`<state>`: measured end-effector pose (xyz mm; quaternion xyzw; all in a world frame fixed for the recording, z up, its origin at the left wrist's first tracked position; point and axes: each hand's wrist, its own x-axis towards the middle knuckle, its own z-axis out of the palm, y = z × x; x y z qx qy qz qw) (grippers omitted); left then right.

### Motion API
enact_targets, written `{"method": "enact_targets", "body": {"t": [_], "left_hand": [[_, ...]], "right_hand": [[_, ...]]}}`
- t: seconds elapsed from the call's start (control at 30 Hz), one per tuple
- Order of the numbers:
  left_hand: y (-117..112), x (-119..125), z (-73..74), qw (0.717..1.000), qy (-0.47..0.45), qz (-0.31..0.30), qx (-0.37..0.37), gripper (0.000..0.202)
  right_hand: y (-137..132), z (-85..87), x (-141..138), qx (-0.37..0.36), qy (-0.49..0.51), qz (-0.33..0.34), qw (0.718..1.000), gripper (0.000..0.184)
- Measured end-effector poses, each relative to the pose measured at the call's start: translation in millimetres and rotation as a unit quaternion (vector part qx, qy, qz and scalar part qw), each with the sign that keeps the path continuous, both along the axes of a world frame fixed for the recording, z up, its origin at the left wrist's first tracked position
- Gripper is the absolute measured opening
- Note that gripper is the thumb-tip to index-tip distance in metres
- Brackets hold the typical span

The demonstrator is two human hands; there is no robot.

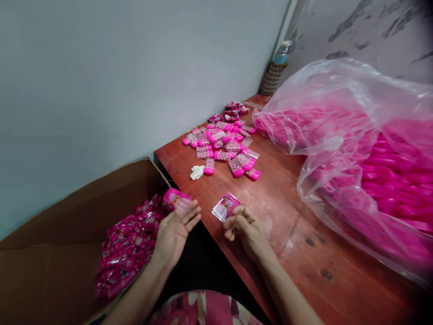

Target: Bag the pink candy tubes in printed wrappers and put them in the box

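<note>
The right hand (245, 228) is curled shut, pinching the near edge of a sachet (226, 206) lying on the red wooden tabletop (304, 271). Left of the sachet, the left hand (176, 232) stretches its fingers under a blurred pink packet (176, 200); I cannot tell if it grips. Further left stands a cardboard box (50, 253). Beyond the sachet lie pink capsules (225, 144) against a pale wall (135, 67). To the right, a clear bag (355, 158) is cut off.

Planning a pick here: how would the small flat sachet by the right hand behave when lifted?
The sachet looks thin and flat, so probably light and floppy. Its glossy film may be slippery. Lying flush on the table, it likely needs an edge pinch.
</note>
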<state>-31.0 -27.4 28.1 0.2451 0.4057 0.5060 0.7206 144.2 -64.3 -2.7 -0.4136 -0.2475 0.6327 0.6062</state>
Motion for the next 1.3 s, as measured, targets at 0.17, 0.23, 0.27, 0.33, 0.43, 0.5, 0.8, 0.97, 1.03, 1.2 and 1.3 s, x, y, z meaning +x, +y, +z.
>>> {"method": "enact_targets", "body": {"t": [0.17, 0.23, 0.27, 0.33, 0.43, 0.5, 0.8, 0.97, 1.03, 1.2, 1.3], "left_hand": [[16, 10, -3.7, 0.981, 0.177, -0.002, 0.076, 0.031], [23, 28, -8.6, 0.956, 0.24, -0.055, 0.158, 0.037], [26, 36, -12.1, 0.939, 0.268, -0.083, 0.2, 0.037], [30, 49, -20.7, 0.901, 0.318, -0.13, 0.265, 0.032], [33, 57, -32.2, 0.871, 0.356, -0.152, 0.304, 0.025], [32, 57, -35.9, 0.88, 0.347, -0.14, 0.293, 0.024], [20, 59, -26.1, 0.897, 0.313, -0.066, 0.305, 0.022], [17, 52, -15.0, 0.905, 0.294, -0.146, 0.272, 0.036], [20, 49, -11.8, 0.93, 0.242, -0.204, 0.187, 0.034], [26, 45, -16.4, 0.95, 0.149, -0.27, 0.056, 0.03], [25, 44, -21.6, 0.961, 0.155, -0.228, 0.028, 0.027]], "right_hand": [[6, -0.3, 20, 0.002, -0.021, -0.137, 0.99, 0.023], [7, -0.8, 23, -0.003, -0.03, -0.154, 0.988, 0.022], [6, -1.2, 23, -0.005, -0.037, -0.156, 0.987, 0.021], [6, -2.5, 22, -0.006, -0.053, -0.148, 0.988, 0.02], [6, -4.8, 21, 0.001, -0.07, -0.131, 0.989, 0.02], [6, -6.0, 21, 0.004, -0.078, -0.124, 0.989, 0.019], [9, -4.1, 13, 0.029, -0.175, -0.18, 0.968, 0.032], [10, 7.8, 16, 0.01, -0.126, -0.13, 0.983, 0.036], [9, 13.2, 19, 0.011, -0.153, -0.076, 0.985, 0.035], [22, 26.0, 36, 0.032, -0.306, 0.104, 0.946, 0.022], [52, 35.3, 61, 0.111, -0.536, 0.089, 0.832, 0.016]]}}
